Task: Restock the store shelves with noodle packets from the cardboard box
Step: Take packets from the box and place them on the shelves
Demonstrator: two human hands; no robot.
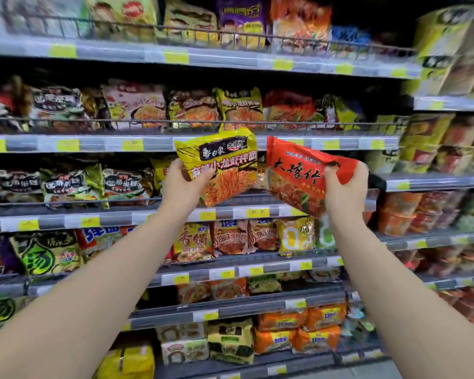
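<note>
Many crowded grey shelves (159, 144) (some wire-fronted); yellow packet (225, 162), red packet (298, 173) aloft

Left packet (219, 162), right packet (301, 173) just beside it, shelves (159, 144) behind both

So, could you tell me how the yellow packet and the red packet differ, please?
The yellow packet is in the left hand, the red packet in the right hand. The yellow packet's print rises rightward; the red packet's falls rightward. Both are held before the shelves.
</note>
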